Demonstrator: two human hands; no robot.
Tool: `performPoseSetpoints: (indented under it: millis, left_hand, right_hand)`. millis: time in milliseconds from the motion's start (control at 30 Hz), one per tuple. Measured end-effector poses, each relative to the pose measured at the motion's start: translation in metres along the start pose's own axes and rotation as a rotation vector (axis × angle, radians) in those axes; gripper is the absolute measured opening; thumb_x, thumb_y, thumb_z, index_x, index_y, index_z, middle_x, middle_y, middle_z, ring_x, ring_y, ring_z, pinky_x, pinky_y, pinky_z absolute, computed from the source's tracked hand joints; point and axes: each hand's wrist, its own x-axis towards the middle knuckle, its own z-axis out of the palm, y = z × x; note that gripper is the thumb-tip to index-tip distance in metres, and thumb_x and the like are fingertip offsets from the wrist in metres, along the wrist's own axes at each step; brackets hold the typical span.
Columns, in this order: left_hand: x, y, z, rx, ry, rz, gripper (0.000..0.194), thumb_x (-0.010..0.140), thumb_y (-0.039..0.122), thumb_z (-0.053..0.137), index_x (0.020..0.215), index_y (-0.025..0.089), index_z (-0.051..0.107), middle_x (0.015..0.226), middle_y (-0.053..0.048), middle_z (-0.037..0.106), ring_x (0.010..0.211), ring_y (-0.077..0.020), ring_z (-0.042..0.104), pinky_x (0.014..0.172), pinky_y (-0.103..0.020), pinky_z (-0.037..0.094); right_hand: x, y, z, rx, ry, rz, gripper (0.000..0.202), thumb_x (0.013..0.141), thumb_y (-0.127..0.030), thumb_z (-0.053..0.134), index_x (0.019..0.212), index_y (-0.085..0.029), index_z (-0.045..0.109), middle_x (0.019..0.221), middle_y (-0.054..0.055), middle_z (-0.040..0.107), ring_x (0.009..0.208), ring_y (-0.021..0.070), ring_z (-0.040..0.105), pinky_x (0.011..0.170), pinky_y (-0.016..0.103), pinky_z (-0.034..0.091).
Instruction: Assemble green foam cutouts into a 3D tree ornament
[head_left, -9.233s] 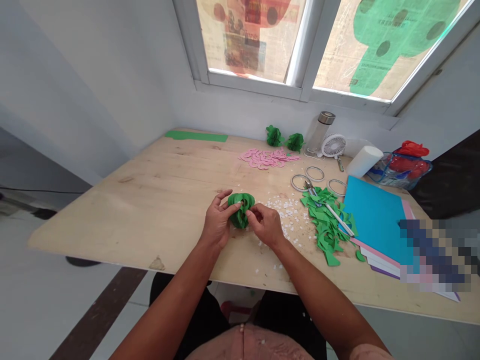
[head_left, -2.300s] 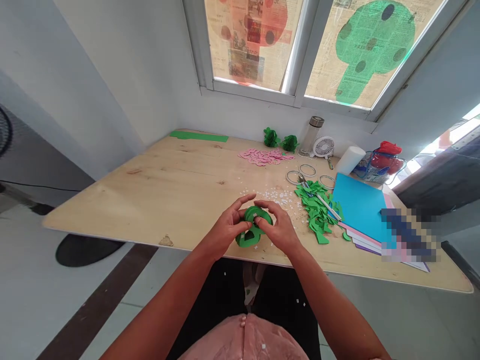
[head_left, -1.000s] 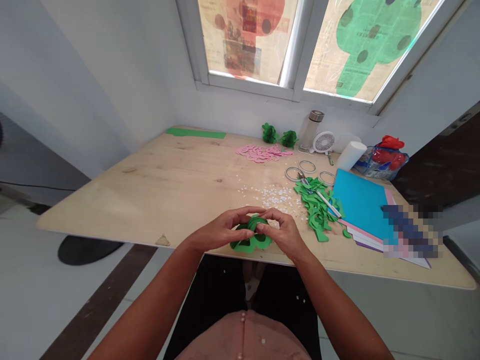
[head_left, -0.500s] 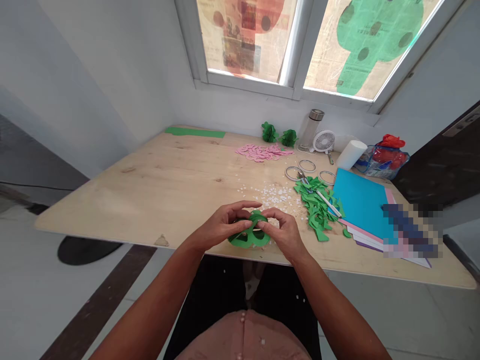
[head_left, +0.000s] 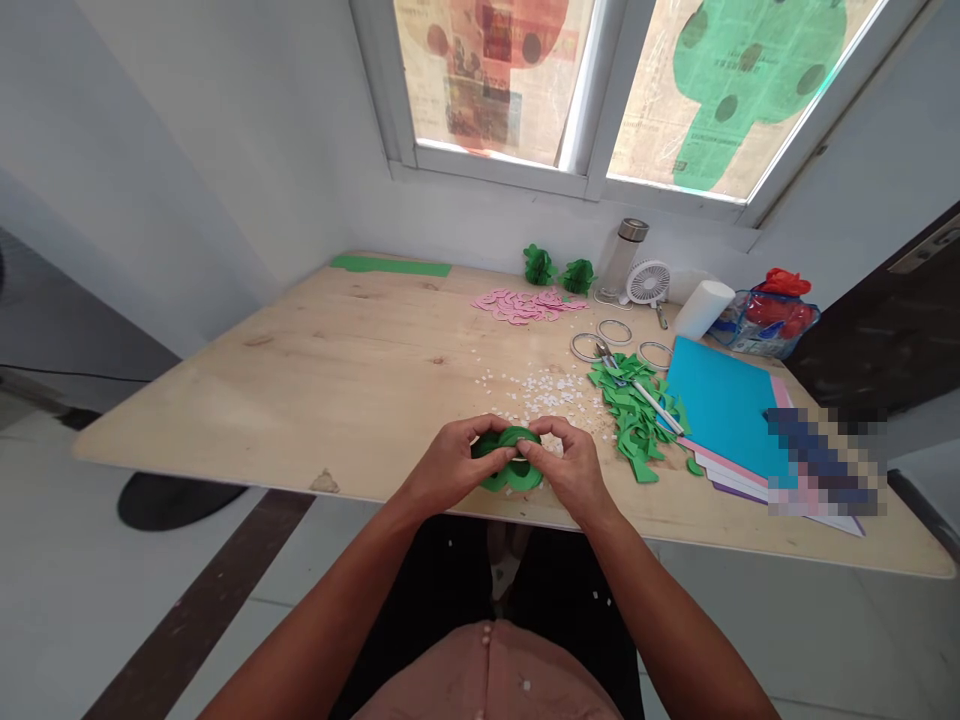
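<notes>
A green layered paper cutout (head_left: 517, 472) with rounded lobes and openings is held between both hands just above the table's front edge. My left hand (head_left: 457, 465) pinches its left side, thumb across the front and fingers behind. My right hand (head_left: 570, 465) grips the right side, its thumb near the middle of the cutout. Part of the paper is hidden by the fingers. Small white paper bits (head_left: 551, 392) lie scattered just beyond the hands. To their right is a heap of green paper scraps (head_left: 637, 420), with pliers (head_left: 606, 358) and a white pen-like stick (head_left: 658, 408) on top.
On the wooden table (head_left: 337, 380) are pink paper cutouts (head_left: 517, 306), two green paper shapes (head_left: 538, 265), metal rings (head_left: 615, 331), a bottle (head_left: 624, 252), a small fan (head_left: 648, 284), a white roll (head_left: 703, 308), a clear bag (head_left: 772, 320), coloured sheets (head_left: 727, 410) and a green strip (head_left: 390, 265).
My left hand has shifted its hold, its fingers curling in closer on the paper cutout. The cutout looks more gathered together, and less of its left side shows.
</notes>
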Motion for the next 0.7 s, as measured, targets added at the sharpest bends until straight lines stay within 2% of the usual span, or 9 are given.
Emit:
performPoseSetpoints:
  millis: [100, 200, 267, 333, 400, 500, 600, 700]
  left_hand:
    - [-0.002, 0.000, 0.005, -0.084, 0.035, -0.059, 0.018, 0.076, 0.031, 0.061, 0.082, 0.016, 0.068, 0.074, -0.001, 0.068, 0.067, -0.0149, 0.061, 0.060, -0.023, 0.049]
    - [-0.004, 0.000, 0.009, -0.188, 0.054, -0.114, 0.024, 0.076, 0.036, 0.062, 0.086, 0.016, 0.071, 0.077, -0.003, 0.070, 0.067, -0.0156, 0.063, 0.055, -0.022, 0.050]
    - [-0.005, -0.001, 0.012, -0.220, 0.107, -0.140, 0.025, 0.075, 0.037, 0.063, 0.085, 0.016, 0.072, 0.079, -0.003, 0.071, 0.068, -0.0162, 0.064, 0.054, -0.022, 0.050]
    - [-0.004, -0.002, 0.015, -0.224, 0.189, -0.162, 0.024, 0.073, 0.037, 0.064, 0.083, 0.016, 0.072, 0.078, -0.003, 0.072, 0.068, -0.0166, 0.064, 0.053, -0.022, 0.050]
    - [-0.004, -0.005, 0.017, -0.194, 0.273, -0.172, 0.024, 0.072, 0.036, 0.065, 0.082, 0.015, 0.072, 0.077, -0.003, 0.072, 0.068, -0.0175, 0.065, 0.054, -0.023, 0.051]
    - [-0.003, -0.008, 0.020, -0.080, 0.372, -0.147, 0.023, 0.071, 0.035, 0.065, 0.082, 0.016, 0.072, 0.078, -0.003, 0.073, 0.071, -0.0189, 0.066, 0.059, -0.025, 0.053]
    - [-0.003, -0.008, 0.022, 0.048, 0.433, -0.068, 0.019, 0.074, 0.032, 0.062, 0.084, 0.018, 0.071, 0.082, -0.002, 0.073, 0.074, -0.0181, 0.067, 0.068, -0.027, 0.054]
    - [-0.005, -0.004, 0.024, 0.152, 0.426, 0.035, 0.016, 0.076, 0.025, 0.059, 0.085, 0.018, 0.070, 0.083, -0.002, 0.072, 0.076, -0.0166, 0.066, 0.074, -0.027, 0.052]
  right_hand:
    - [0.001, -0.001, 0.000, 0.029, -0.045, 0.039, 0.015, 0.071, -0.034, 0.066, 0.071, -0.020, 0.065, 0.071, 0.001, 0.064, 0.074, 0.0177, 0.059, 0.073, 0.030, 0.046]
    - [0.003, 0.000, 0.000, 0.083, -0.080, 0.078, 0.017, 0.072, -0.036, 0.066, 0.071, -0.019, 0.064, 0.069, 0.000, 0.063, 0.069, 0.0166, 0.059, 0.069, 0.029, 0.046]
    - [0.003, 0.001, 0.002, 0.087, -0.086, 0.077, 0.018, 0.074, -0.037, 0.064, 0.074, -0.019, 0.064, 0.072, 0.001, 0.064, 0.072, 0.0172, 0.060, 0.070, 0.030, 0.046]
    - [0.002, 0.001, 0.002, 0.020, -0.039, 0.028, 0.019, 0.076, -0.037, 0.063, 0.082, -0.020, 0.065, 0.081, 0.003, 0.067, 0.080, 0.0189, 0.061, 0.075, 0.032, 0.046]
    - [0.000, -0.001, 0.001, -0.118, 0.084, -0.072, 0.018, 0.079, -0.035, 0.061, 0.089, -0.020, 0.064, 0.090, 0.005, 0.067, 0.090, 0.0207, 0.060, 0.083, 0.035, 0.044]
    - [-0.004, -0.005, 0.000, -0.338, 0.245, -0.231, 0.011, 0.083, -0.029, 0.056, 0.086, -0.020, 0.062, 0.087, 0.005, 0.067, 0.090, 0.0212, 0.058, 0.084, 0.037, 0.040]
    - [-0.007, -0.010, 0.002, -0.459, 0.191, -0.325, 0.010, 0.086, -0.022, 0.053, 0.079, -0.021, 0.061, 0.078, 0.002, 0.067, 0.080, 0.0187, 0.057, 0.080, 0.036, 0.037]
    - [-0.007, -0.011, 0.008, -0.520, 0.146, -0.341, 0.012, 0.086, -0.021, 0.053, 0.077, -0.021, 0.061, 0.076, 0.001, 0.068, 0.078, 0.0183, 0.057, 0.080, 0.036, 0.035]
